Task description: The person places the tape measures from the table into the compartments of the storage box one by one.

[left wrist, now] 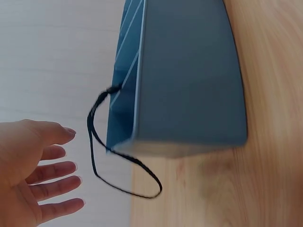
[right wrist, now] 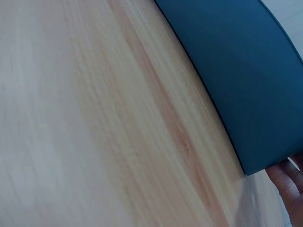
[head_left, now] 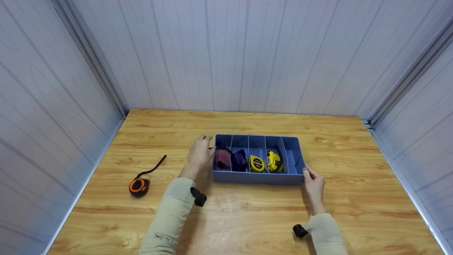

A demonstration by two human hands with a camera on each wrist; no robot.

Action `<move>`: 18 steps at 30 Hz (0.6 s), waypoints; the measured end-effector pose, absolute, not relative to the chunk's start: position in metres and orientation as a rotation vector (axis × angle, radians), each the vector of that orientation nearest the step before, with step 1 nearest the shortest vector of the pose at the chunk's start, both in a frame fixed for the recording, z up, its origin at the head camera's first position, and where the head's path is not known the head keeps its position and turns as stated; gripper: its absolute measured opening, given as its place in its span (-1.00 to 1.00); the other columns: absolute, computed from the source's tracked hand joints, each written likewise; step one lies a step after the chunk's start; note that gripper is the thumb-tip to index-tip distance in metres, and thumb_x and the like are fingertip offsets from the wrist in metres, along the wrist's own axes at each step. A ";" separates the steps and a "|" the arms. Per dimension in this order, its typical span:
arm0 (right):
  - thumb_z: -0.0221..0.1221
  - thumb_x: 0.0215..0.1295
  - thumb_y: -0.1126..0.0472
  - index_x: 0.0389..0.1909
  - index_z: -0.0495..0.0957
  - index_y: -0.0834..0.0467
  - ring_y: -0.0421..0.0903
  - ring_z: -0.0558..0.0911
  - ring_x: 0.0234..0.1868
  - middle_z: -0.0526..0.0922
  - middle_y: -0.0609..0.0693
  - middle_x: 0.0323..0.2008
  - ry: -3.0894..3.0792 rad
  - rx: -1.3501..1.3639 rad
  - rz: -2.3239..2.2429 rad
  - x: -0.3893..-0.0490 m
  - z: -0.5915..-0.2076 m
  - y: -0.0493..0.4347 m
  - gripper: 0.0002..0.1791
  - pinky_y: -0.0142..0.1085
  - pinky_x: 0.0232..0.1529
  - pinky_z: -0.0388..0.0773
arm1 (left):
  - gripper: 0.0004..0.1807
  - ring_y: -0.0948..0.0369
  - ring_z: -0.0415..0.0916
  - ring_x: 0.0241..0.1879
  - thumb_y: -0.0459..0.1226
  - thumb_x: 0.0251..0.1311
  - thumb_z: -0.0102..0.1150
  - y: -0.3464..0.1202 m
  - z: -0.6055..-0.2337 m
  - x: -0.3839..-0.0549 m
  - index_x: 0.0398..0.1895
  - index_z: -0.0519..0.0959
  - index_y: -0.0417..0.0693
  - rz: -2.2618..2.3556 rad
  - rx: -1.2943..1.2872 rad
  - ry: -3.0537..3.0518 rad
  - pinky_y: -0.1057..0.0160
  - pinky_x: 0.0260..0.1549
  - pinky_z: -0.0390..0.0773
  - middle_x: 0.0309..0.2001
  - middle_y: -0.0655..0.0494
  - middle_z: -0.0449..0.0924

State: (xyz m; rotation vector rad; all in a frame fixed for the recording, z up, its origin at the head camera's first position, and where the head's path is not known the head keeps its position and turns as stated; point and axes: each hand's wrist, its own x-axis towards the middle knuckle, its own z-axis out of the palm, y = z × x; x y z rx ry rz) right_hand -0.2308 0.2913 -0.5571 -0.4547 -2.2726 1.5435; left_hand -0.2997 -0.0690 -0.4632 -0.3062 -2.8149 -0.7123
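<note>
A blue divided box stands on the table with tape measures in its compartments. From left to right these are a red tape measure, a dark blue tape measure, a small yellow tape measure and a yellow-and-black tape measure. Beside the box's left end, my left hand has its fingers extended and holds nothing. A black strap loop hangs over that end, close to the thumb. My right hand grips the front right corner, thumb at the rim and fingers against the outer wall.
An orange-and-black tape measure lies at the left of the wooden table, its black strap stretched toward the back. Pale panel walls rise behind the table and at both sides.
</note>
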 end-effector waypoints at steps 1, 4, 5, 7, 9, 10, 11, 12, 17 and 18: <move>0.02 0.23 0.16 0.03 0.46 0.28 0.07 0.39 0.08 0.45 0.20 0.03 -2.270 -0.455 1.544 -0.231 -0.557 0.291 -0.60 -0.12 0.06 0.30 | -0.59 -0.05 0.42 -0.09 -0.31 0.05 0.17 -0.072 -0.464 -0.299 0.00 0.47 -0.27 -0.710 -0.298 -2.813 0.09 -0.22 0.49 -0.09 -0.19 0.45; 0.03 0.22 0.18 0.02 0.47 0.29 0.06 0.41 0.07 0.46 0.20 0.01 -2.260 -0.455 1.546 -0.231 -0.558 0.292 -0.62 -0.14 0.05 0.31 | -0.60 -0.06 0.42 -0.10 -0.31 0.03 0.18 -0.080 -0.466 -0.299 -0.03 0.48 -0.31 -0.702 -0.292 -2.797 0.07 -0.23 0.49 -0.12 -0.20 0.46; 0.03 0.22 0.18 0.02 0.47 0.29 0.06 0.41 0.07 0.46 0.19 0.01 -2.260 -0.456 1.544 -0.232 -0.558 0.292 -0.62 -0.14 0.05 0.32 | -0.59 -0.06 0.42 -0.10 -0.31 0.03 0.18 -0.082 -0.467 -0.298 -0.03 0.48 -0.32 -0.705 -0.288 -2.794 0.08 -0.22 0.48 -0.12 -0.20 0.46; 0.04 0.22 0.17 0.01 0.47 0.30 0.07 0.41 0.06 0.46 0.20 0.01 -2.261 -0.454 1.538 -0.232 -0.558 0.292 -0.61 -0.13 0.05 0.32 | -0.59 -0.06 0.41 -0.09 -0.30 0.03 0.18 -0.088 -0.469 -0.297 -0.03 0.47 -0.33 -0.709 -0.281 -2.797 0.07 -0.19 0.47 -0.13 -0.21 0.46; 0.04 0.22 0.17 0.01 0.47 0.30 0.07 0.42 0.06 0.47 0.20 0.01 -2.262 -0.453 1.537 -0.232 -0.558 0.292 -0.61 -0.13 0.04 0.32 | -0.57 -0.07 0.40 -0.08 -0.30 0.04 0.17 -0.094 -0.470 -0.295 -0.01 0.46 -0.34 -0.721 -0.262 -2.809 0.07 -0.18 0.46 -0.12 -0.21 0.45; 0.04 0.23 0.16 0.02 0.47 0.29 0.07 0.42 0.05 0.46 0.20 0.01 -2.268 -0.452 1.537 -0.232 -0.558 0.292 -0.61 -0.13 0.03 0.33 | -0.56 -0.07 0.38 -0.07 -0.30 0.04 0.17 -0.096 -0.470 -0.294 0.00 0.45 -0.34 -0.732 -0.249 -2.817 0.07 -0.18 0.46 -0.11 -0.22 0.44; 0.04 0.23 0.15 0.02 0.47 0.28 0.07 0.42 0.05 0.46 0.20 0.01 -2.273 -0.453 1.537 -0.232 -0.558 0.292 -0.61 -0.13 0.03 0.33 | -0.55 -0.08 0.38 -0.06 -0.29 0.05 0.17 -0.099 -0.471 -0.293 0.02 0.43 -0.34 -0.737 -0.236 -2.828 0.06 -0.18 0.46 -0.09 -0.23 0.43; 0.04 0.23 0.15 0.02 0.47 0.28 0.07 0.42 0.06 0.46 0.20 0.02 -2.276 -0.452 1.541 -0.232 -0.558 0.292 -0.60 -0.13 0.02 0.34 | -0.54 -0.09 0.36 -0.05 -0.29 0.06 0.16 -0.102 -0.471 -0.292 0.03 0.42 -0.34 -0.744 -0.228 -2.836 0.05 -0.19 0.46 -0.08 -0.24 0.41; 0.02 0.25 0.15 0.05 0.45 0.27 0.08 0.39 0.08 0.44 0.21 0.04 -2.294 -0.441 1.551 -0.231 -0.557 0.292 -0.60 -0.12 0.03 0.32 | -0.50 -0.09 0.33 -0.03 -0.27 0.10 0.14 -0.116 -0.474 -0.287 0.10 0.36 -0.32 -0.769 -0.175 -2.870 0.04 -0.21 0.46 -0.01 -0.27 0.35; 0.01 0.25 0.15 0.05 0.45 0.28 0.08 0.39 0.08 0.43 0.22 0.04 -2.296 -0.439 1.552 -0.230 -0.556 0.292 -0.60 -0.12 0.03 0.31 | -0.49 -0.09 0.32 -0.03 -0.27 0.10 0.14 -0.118 -0.475 -0.287 0.11 0.35 -0.32 -0.773 -0.166 -2.872 0.04 -0.21 0.46 -0.01 -0.27 0.34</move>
